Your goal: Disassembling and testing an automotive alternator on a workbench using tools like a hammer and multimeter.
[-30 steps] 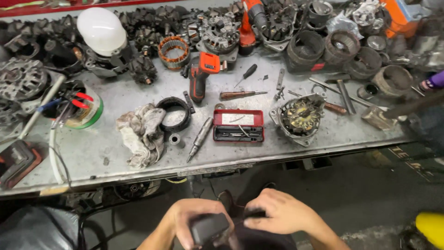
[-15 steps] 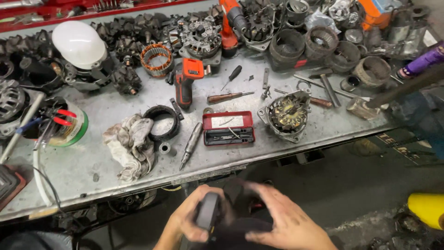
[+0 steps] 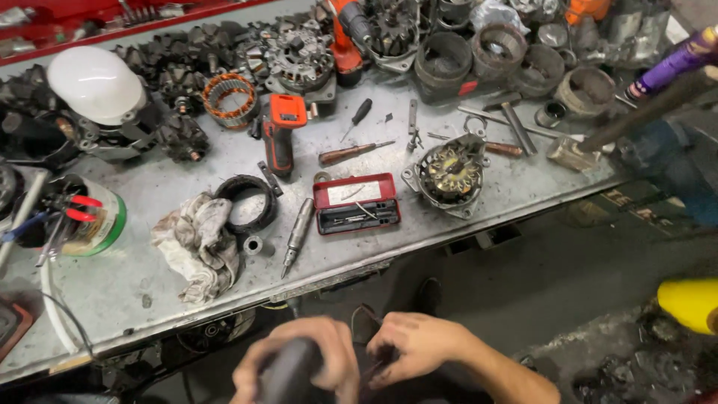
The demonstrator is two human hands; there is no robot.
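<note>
Left hand (image 3: 299, 359) grip still wrapped round dark part (image 3: 288, 374); right hand (image 3: 415, 346) fingers now pinch its side. Both stay below counter (image 3: 149, 288) edge, hands lower in view.

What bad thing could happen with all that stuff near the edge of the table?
The alternator part and the open red tool case sit close to the bench edge, so a bump might knock them off. The left hand and right hand grip a dark object over the floor; it could slip.
</note>
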